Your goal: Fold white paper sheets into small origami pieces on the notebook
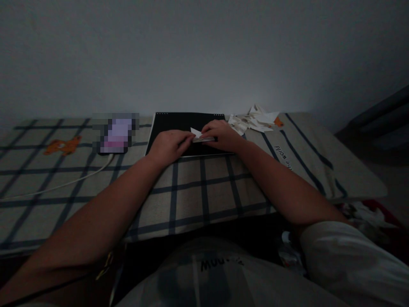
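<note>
A small folded piece of white paper is held between both hands above a black board or pad with small holes along its far edge. My left hand pinches the paper's left end between thumb and fingers. On the other side, my right hand has its fingers closed on the right part, covering some of it. Just past the right hand lies a heap of folded white paper pieces.
A phone, its screen blurred, lies at the left with a white cable running off. The checked tablecloth covers the table, which meets a plain wall. At the lower right, a red container holds crumpled white scraps.
</note>
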`<state>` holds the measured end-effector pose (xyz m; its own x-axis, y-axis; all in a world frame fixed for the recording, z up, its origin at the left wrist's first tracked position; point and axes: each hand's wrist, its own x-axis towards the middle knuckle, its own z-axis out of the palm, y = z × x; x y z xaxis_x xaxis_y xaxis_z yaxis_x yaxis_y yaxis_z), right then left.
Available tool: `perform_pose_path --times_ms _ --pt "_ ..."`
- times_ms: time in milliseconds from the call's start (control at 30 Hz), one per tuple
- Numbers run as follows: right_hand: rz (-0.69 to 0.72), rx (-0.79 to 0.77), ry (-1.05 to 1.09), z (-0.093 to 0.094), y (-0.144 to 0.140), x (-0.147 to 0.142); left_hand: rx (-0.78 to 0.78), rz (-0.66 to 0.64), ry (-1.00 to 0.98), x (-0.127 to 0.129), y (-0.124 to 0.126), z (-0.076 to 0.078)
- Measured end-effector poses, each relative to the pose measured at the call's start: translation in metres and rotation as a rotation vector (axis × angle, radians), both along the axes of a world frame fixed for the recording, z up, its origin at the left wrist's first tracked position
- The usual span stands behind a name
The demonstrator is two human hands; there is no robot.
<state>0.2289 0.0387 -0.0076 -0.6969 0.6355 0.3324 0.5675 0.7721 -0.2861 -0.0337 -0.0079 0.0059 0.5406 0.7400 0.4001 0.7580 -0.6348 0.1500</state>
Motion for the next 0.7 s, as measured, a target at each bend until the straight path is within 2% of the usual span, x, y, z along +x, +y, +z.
perform_pose_path --times_ms 167,233,333,533,700 --pt "0.016 -0.023 0.150 -0.001 0.002 -0.002 0.048 0.121 -0.106 -0.003 -0.004 0.004" --pt "0.014 -0.010 0.159 0.000 0.000 -0.003 0.069 0.132 -0.123 -0.004 -0.004 0.004" --pt "0.036 0.039 0.113 0.001 -0.001 -0.004 0.114 0.093 -0.133 -0.004 -0.002 0.002" --pt "0.046 0.193 0.015 0.005 -0.004 -0.007 0.212 -0.065 -0.118 -0.002 0.008 -0.004" --pt "0.052 0.262 -0.009 0.008 -0.008 -0.007 0.226 -0.109 -0.100 -0.005 0.012 -0.008"
